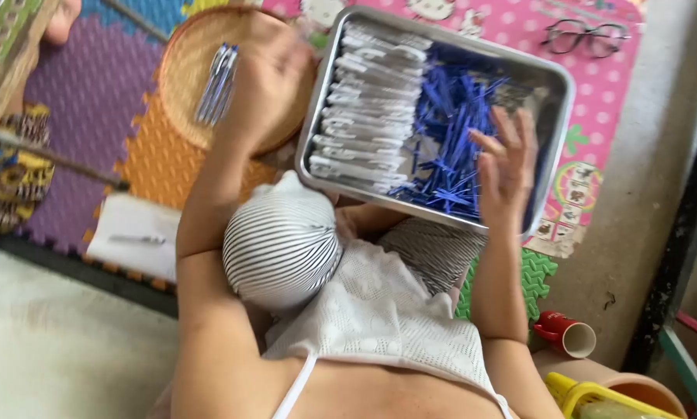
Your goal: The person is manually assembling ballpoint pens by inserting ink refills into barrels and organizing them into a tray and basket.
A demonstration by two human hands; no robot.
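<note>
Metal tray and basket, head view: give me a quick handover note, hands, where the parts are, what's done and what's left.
Left hand: over the woven basket, blurred, grip unclear.
Right hand: open, fingers spread above the metal tray, holding nothing.
Tray: white parts stacked on its left side, loose blue pieces piled on its right.
Done: a few assembled pens lie in the basket.
Left: most white and blue parts remain in the tray.

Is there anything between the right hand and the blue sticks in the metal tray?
Nothing visible. The right hand hovers open right over the blue sticks in the metal tray, with only air between them. The white pieces lie off to the side.
</note>
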